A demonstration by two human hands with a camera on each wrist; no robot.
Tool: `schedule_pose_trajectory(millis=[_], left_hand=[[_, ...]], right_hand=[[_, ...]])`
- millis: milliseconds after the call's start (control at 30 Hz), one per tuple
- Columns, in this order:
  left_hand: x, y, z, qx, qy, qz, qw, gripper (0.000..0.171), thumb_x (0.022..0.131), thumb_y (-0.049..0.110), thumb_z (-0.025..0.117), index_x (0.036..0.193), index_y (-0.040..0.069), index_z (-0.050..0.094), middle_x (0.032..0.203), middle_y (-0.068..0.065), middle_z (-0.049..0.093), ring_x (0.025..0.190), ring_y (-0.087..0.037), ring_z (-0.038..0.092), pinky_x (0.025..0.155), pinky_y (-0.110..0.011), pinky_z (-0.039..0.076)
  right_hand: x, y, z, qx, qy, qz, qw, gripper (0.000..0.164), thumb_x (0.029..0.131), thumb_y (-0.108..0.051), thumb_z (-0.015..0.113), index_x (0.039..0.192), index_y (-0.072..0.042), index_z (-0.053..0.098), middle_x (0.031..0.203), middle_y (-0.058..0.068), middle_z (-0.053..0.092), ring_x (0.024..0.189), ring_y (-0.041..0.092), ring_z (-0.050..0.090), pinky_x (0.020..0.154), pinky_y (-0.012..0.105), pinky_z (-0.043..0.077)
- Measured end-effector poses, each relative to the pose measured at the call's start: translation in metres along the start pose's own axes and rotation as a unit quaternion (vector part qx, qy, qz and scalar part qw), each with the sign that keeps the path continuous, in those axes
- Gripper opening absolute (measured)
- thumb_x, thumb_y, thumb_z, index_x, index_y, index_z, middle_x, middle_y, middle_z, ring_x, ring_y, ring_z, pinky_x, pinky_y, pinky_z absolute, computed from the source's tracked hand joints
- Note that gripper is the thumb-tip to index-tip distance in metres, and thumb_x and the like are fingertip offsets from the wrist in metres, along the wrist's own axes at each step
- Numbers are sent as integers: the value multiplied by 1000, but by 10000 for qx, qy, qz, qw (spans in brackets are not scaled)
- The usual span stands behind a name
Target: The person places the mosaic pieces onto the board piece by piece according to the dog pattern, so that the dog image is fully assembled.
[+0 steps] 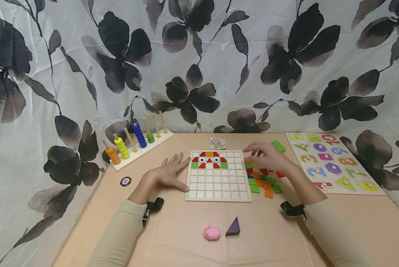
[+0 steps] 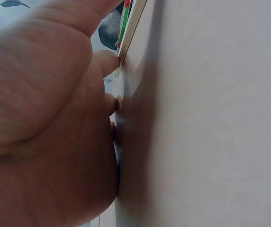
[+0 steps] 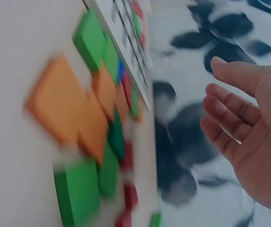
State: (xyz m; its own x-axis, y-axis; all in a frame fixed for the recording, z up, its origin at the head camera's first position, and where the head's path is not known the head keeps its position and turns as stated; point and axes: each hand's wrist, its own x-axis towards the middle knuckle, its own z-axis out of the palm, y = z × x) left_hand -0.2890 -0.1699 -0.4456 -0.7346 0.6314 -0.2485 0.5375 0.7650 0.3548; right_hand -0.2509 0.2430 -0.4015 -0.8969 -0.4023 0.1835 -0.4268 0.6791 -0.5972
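A white grid board (image 1: 216, 185) lies on the table, its upper rows partly filled with red, green, orange and eye-patterned tiles (image 1: 209, 160). My left hand (image 1: 167, 172) rests with fingers spread at the board's left side, thumb and index finger at its edge. In the left wrist view that hand (image 2: 55, 104) lies low along the tabletop. Over the pile of loose coloured tiles (image 1: 260, 181) at the board's right hovers my right hand (image 1: 269, 157). The right wrist view shows this hand (image 3: 249, 113) with loosely bent fingers and nothing between them, above green and orange tiles (image 3: 59, 101).
A small pattern card (image 1: 217, 143) lies behind the board. At the back left stands a peg stacker (image 1: 142, 148) with coloured rings; a round chip (image 1: 125, 181) is near it. A number puzzle (image 1: 336, 163) lies right. In front are a pink toy (image 1: 212, 233) and a purple wedge (image 1: 233, 227).
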Motion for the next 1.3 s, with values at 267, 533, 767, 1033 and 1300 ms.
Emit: schedule_pose_trajectory(millis=[267,533,767,1033,1300], left_hand=[[0,-1,0,-75,-2,32,10000,124,63,77,69,156,23,8,160,-16,-9,146,-35,-10,113,-60,-4],[-1,-1,-2,-63,-4,27,10000,123,64,75,70,156,22,8,160,-16,-9,146,-37,-10,112,-62,-4],[0,-1,-1,-51,-3,14,10000,123,64,75,70,156,23,8,160,-16,-9,146,-37,-10,112,-63,-3],[-1,0,-1,-90,-13,13,10000,123,63,77,69,156,24,7,160,-16,-10,146,-35,-11,113,-60,-4],[0,0,0,-33,-12,1,10000,123,63,77,68,156,24,7,160,-16,-9,146,-36,-10,113,-60,-3]], right_hand=[[-41,38,-38,-96,-85,879,9960,27,87,-19,72,114,-17,71,102,3,67,87,21,55,70,29,51],[-62,72,-44,265,-1150,1237,9853,23,79,-9,78,102,-13,75,96,4,70,84,22,57,70,26,51],[-61,75,-37,-2,-1239,946,9878,24,74,-15,83,97,-13,75,89,0,68,77,18,56,68,23,50],[-61,76,-35,-319,-1201,877,9884,17,80,-13,78,97,-16,76,88,-5,70,77,16,58,69,22,52],[-62,77,-35,-658,-980,834,9895,16,84,-9,73,97,-16,77,93,-5,71,87,17,59,79,27,52]])
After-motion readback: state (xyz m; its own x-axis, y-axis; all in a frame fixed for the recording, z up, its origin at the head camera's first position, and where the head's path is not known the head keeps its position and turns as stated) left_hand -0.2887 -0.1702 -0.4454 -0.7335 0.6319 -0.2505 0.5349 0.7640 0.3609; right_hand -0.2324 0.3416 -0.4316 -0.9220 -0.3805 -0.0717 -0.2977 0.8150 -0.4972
